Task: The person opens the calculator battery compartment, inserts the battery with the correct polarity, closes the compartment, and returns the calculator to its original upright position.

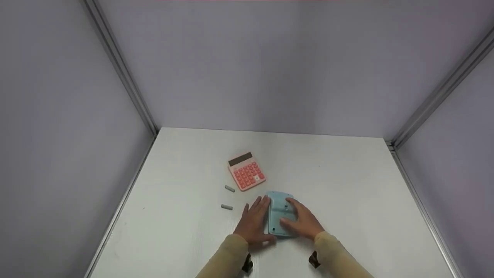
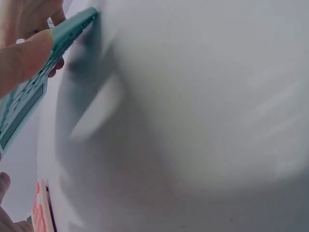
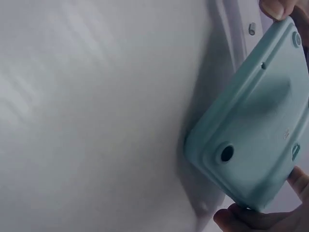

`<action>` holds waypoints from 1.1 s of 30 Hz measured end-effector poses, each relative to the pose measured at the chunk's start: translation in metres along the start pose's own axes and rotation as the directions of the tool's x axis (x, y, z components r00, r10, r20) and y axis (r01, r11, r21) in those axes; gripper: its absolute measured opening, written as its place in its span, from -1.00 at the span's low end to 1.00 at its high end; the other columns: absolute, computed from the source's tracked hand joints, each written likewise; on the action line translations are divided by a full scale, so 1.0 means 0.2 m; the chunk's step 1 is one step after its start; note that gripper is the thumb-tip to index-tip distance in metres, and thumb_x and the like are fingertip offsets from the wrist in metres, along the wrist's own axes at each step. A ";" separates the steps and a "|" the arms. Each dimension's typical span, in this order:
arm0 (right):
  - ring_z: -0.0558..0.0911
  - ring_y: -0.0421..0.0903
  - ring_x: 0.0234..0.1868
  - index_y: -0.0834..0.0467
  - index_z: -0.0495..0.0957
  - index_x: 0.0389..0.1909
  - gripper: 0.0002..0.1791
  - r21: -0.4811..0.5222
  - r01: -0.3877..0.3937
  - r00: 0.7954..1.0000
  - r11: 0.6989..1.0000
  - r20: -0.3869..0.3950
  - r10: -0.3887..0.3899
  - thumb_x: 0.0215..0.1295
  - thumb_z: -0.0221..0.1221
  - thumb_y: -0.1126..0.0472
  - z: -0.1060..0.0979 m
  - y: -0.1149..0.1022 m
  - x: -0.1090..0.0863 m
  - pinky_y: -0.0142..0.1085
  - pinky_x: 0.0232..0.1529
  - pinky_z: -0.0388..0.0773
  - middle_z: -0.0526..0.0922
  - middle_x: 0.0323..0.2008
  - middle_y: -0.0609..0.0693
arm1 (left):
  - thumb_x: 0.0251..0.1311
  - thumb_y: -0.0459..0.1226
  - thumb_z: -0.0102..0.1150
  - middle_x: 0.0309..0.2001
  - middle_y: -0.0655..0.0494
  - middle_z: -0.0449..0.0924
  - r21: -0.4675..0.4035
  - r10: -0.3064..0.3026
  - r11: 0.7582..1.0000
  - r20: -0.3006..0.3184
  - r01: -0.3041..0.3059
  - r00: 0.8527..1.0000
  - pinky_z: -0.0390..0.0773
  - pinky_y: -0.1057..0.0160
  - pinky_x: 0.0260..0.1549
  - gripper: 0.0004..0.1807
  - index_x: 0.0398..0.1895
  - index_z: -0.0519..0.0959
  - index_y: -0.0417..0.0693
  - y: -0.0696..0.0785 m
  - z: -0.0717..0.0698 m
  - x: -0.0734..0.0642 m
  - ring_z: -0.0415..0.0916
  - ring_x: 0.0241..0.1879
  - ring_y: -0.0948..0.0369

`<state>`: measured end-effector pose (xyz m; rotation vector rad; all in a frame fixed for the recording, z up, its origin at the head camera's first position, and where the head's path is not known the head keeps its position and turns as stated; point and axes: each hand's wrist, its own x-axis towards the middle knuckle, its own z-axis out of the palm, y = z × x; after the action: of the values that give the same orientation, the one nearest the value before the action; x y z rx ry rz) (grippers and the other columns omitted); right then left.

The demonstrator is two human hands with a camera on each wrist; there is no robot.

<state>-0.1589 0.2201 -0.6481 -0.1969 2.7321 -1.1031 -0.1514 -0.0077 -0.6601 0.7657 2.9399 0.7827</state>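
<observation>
A light blue calculator (image 1: 279, 216) is between my hands, its back towards the head camera. In the left wrist view, the keys and display of the calculator (image 2: 36, 92) face down over the table. My left hand (image 1: 252, 226) holds its left side, fingers along the edge and thumb near the close corner. My right hand (image 1: 307, 222) grips the other side, thumb and forefinger spread over the back. The right wrist view shows the tilted back of the calculator (image 3: 251, 125), with round feet and small holes, and fingertips (image 3: 273, 7) at its upper corner.
Beyond my left hand lies a pink calculator (image 1: 249, 177), face up. Two small grey cylinders like batteries, one nearer it (image 1: 229, 189) and another closer to me (image 1: 227, 207), lie on the white table (image 1: 185, 173). Grey panels (image 1: 285, 65) enclose the back and sides.
</observation>
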 end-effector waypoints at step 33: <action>0.11 0.31 0.41 -0.19 -0.07 0.48 0.01 0.419 -0.081 0.995 0.904 0.083 0.050 0.10 0.31 -0.20 -0.05 -0.12 0.01 0.26 0.28 0.17 -0.05 0.50 0.12 | -0.26 0.35 0.37 0.54 0.30 -0.27 0.100 0.209 0.975 -0.114 -0.198 0.971 0.07 -0.22 0.33 0.35 0.55 -0.18 0.14 0.19 -0.11 0.07 -0.23 0.50 0.15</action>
<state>-0.1629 0.2096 -0.6240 -0.0760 2.3453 -1.5969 -0.1500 0.0172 -0.6206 1.0783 3.0590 0.7397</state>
